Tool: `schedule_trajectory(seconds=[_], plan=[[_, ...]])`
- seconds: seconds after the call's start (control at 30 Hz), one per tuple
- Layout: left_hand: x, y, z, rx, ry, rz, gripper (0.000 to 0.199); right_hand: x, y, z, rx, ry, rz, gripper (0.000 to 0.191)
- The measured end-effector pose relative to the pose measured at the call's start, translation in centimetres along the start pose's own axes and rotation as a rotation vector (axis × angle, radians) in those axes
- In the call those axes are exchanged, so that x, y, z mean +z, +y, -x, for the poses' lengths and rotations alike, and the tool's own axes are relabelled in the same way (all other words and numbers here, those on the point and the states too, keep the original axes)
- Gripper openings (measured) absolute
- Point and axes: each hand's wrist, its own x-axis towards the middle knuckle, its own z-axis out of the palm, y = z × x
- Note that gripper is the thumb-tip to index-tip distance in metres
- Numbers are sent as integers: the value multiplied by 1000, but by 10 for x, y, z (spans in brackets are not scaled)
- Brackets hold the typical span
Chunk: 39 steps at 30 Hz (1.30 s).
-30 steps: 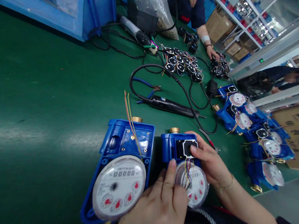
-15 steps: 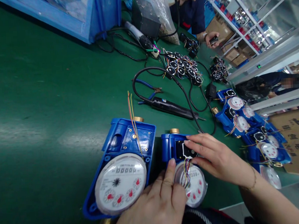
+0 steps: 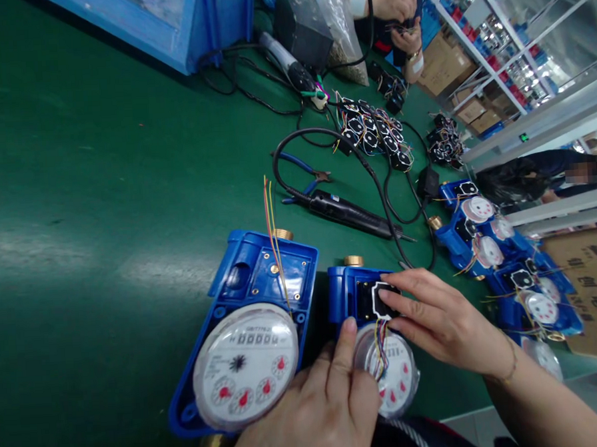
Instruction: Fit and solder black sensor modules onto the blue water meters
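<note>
Two blue water meters with white dials lie in front of me. The larger meter [image 3: 246, 366] is at left, thin red and yellow wires rising from its compartment. My left hand [image 3: 322, 402] holds the smaller meter [image 3: 345, 294] at its near left side, index finger stretched along the housing and thumb side over the dial's edge. In the smaller meter's compartment sits a black module [image 3: 382, 300] with a white edge. My right hand [image 3: 443, 319] grips this module from the right with its fingertips. Coloured wires [image 3: 381, 342] run from the module over the dial.
Beyond the meters lie a black electric screwdriver [image 3: 351, 214], blue-handled cutters [image 3: 306, 173] and several black modules [image 3: 374, 136]. More blue meters [image 3: 485, 250] stand at right beside a cardboard box [image 3: 587, 288]. A blue bin [image 3: 218, 27] is at upper left; a co-worker's hands [image 3: 400, 11] are at the top.
The view has shifted slightly, so the table things appear further right. My hands keep their places on the smaller meter. The co-worker's two hands are now together in view.
</note>
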Motion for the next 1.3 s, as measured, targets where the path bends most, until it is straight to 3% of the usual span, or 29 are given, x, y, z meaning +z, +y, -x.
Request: schedule_trajectory(seconds=[0.2, 0.5, 0.93, 1.07, 1.3], plan=[[4, 0, 1, -11, 10, 2, 41, -1, -1, -2, -7, -2, 3, 41], [-12, -1, 1, 8, -32, -7, 41, -1, -2, -3, 12, -26, -1, 45], [-11, 0, -2, -39, -34, 91, 36, -8, 0, -12, -32, -87, 23, 43], [-3, 3, -3, -56, -26, 80, 38, -6, 2, -12, -1, -44, -10, 43], [-10, 4, -4, -72, -148, 97, 44, -1, 6, -11, 18, -9, -29, 40]])
